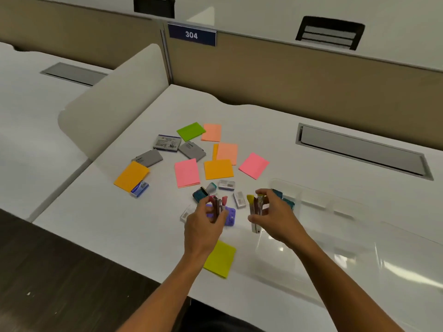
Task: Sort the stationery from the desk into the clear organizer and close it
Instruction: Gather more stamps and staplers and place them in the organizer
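Observation:
My left hand (206, 221) grips a small pink stapler (218, 204), held upright above a purple stapler (229, 215) on the white desk (275, 130). My right hand (273, 216) grips a small yellow stapler (256, 207), just left of the clear organizer (335, 226), which lies open at the right with teal items (286, 200) in its near compartment. Sticky note pads in orange (218, 169), pink (187, 173) and green (191, 131) are spread over the desk's middle, among grey staple boxes (191, 150).
A yellow-green pad (220, 258) lies near the desk's front edge under my left forearm. A cable hatch (362, 152) is set in the desk at the back right. A beige partition (311, 75) bounds the back and a white divider (115, 111) the left.

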